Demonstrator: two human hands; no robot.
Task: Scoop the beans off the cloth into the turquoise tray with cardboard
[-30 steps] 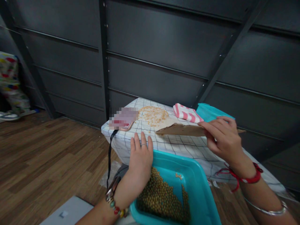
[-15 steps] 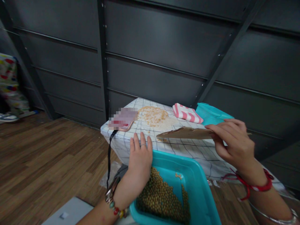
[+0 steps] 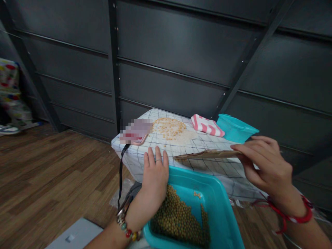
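My right hand pinches one end of a flat piece of brown cardboard, held nearly edge-on at the table's front edge. My left hand lies with fingers outstretched at the cloth's edge, beside the rim of a turquoise plastic tray. Many round yellowish-brown beans fill the tray's left and near part. A patch of pale yellow beans mixed with whitish bits is spread on the checked tablecloth, beyond the cardboard.
A phone with a black strap lies at the table's left. Behind stand a folded pink-and-white cloth and a turquoise container. Dark metal panels rise behind the table. A grey flat object is at lower left.
My right hand has moved right and slightly down with the cardboard, whose edge now sits lower at the table's front. My left hand stays in place.
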